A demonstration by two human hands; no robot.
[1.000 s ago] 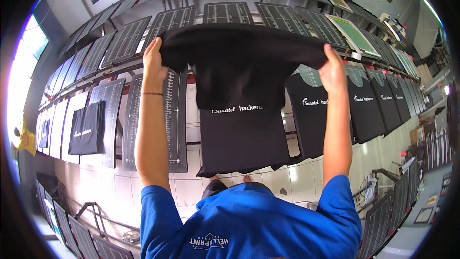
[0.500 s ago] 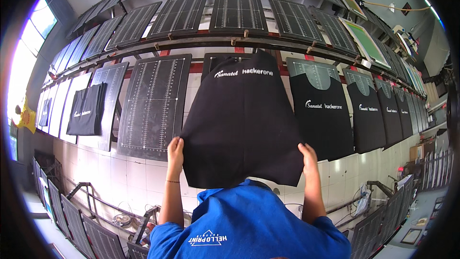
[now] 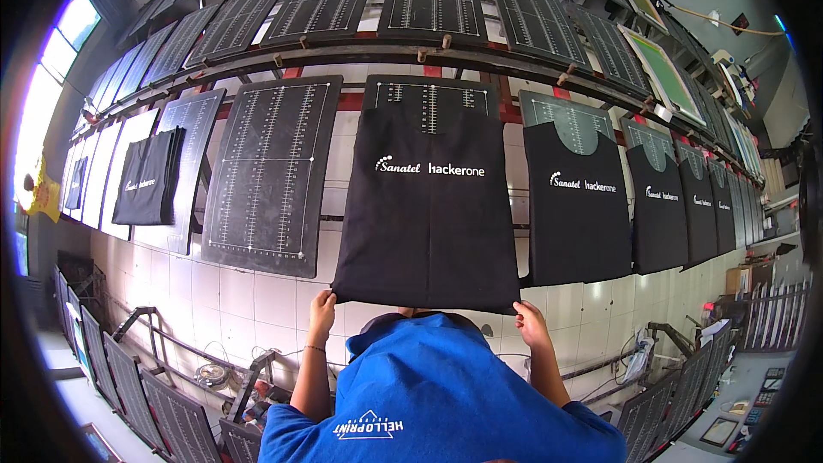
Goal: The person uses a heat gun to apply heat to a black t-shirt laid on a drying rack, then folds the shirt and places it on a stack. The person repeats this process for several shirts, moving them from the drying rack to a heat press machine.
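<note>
A black shirt with white print across its chest lies over a dark pallet board marked with white ruler lines. The top of that board shows above the scooped neckline. My left hand pinches the shirt's near left corner, and my right hand pinches the near right corner. Between them the hem is stretched fairly straight. To the right, another printed black shirt covers a neighbouring board.
A bare ruled board stands on the left. Beyond it, folded black shirts rest on another board. A long dark rail runs behind, with more boards past it. A green-meshed screen frame leans at the far right.
The shirt has come down from a raised, billowing position to lie flatter over the board. Both hands have moved lower, toward me, still gripping its corners. The neckline and board top now show.
</note>
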